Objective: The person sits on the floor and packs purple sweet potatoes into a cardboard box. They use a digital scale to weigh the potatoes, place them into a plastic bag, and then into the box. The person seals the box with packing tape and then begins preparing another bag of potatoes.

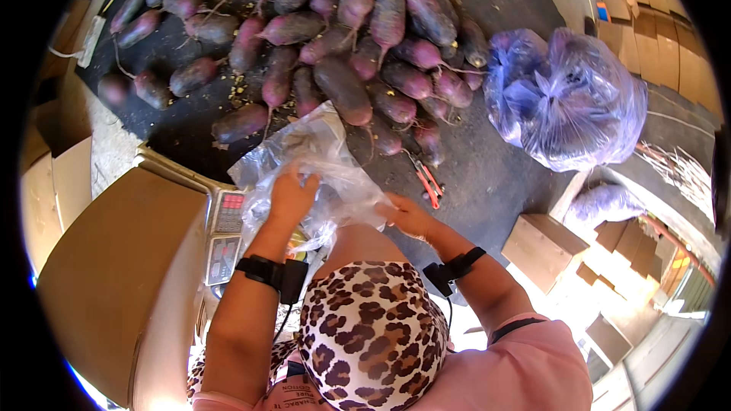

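Observation:
Both hands are on a clear plastic bag (320, 151) just in front of me, at the near edge of a heap of dark purple root vegetables (342, 88). My left hand (292, 194) presses into the crumpled film on the bag's left side; whether its fingers pinch the film cannot be made out. On the right side, my right hand (408, 216) has its fingertips on the bag's edge, holding it. Red-handled pruning shears (429, 184) lie on the dark sheet right of the bag, beyond my right hand.
A large tied translucent bluish bag (577, 103) rests at the right. At the left stand a scale with a keypad (228, 214) and a big cardboard box (125, 274). A smaller carton (545, 245) is at the lower right, with more cardboard boxes (665, 48) at the upper right.

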Available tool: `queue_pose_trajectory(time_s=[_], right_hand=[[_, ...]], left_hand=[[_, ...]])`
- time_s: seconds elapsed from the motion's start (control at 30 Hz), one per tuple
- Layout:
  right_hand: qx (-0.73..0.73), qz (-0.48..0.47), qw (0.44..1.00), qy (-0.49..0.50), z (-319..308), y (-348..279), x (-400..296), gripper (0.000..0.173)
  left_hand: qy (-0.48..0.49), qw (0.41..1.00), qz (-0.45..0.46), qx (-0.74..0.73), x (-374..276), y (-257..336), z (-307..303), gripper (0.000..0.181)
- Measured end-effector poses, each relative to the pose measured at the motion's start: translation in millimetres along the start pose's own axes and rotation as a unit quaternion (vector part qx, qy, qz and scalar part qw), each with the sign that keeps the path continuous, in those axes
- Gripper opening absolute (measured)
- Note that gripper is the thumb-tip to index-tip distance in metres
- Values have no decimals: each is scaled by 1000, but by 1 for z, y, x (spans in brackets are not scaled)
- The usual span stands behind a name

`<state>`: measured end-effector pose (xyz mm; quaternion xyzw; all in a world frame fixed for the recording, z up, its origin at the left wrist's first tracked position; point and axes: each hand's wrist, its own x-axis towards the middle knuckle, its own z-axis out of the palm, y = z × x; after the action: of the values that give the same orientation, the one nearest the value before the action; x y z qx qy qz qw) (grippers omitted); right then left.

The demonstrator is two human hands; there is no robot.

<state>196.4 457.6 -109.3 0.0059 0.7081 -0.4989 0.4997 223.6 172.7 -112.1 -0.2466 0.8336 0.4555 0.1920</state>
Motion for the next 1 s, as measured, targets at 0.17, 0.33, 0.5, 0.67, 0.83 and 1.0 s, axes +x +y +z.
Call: queue_pose_trajectory(time_s=[0.17, 0.33, 0.5, 0.67, 0.83, 1.0], right_hand=[[-15, 170, 964, 205, -44, 48, -33, 22], [-170, -46, 933, 315, -42, -25, 24, 8], [-288, -183, 881, 327, -30, -124, 103, 24], [-238, -90, 905, 341, -36, -124, 116, 29], [-303, 143, 876, 347, -100, -7, 25, 24], [-364, 239, 849, 298, -81, 69, -14, 36]], left_hand=[[-147, 982, -113, -38, 19, -2, -11, 32], [-188, 934, -196, -232, 14, 43, -25, 40], [-328, 804, -229, -440, 16, 47, -42, 34], [-156, 770, -215, -580, 21, 47, -35, 27], [-86, 773, -230, -585, 20, 50, -19, 30], [-81, 701, -222, -673, 37, 83, -7, 36]])
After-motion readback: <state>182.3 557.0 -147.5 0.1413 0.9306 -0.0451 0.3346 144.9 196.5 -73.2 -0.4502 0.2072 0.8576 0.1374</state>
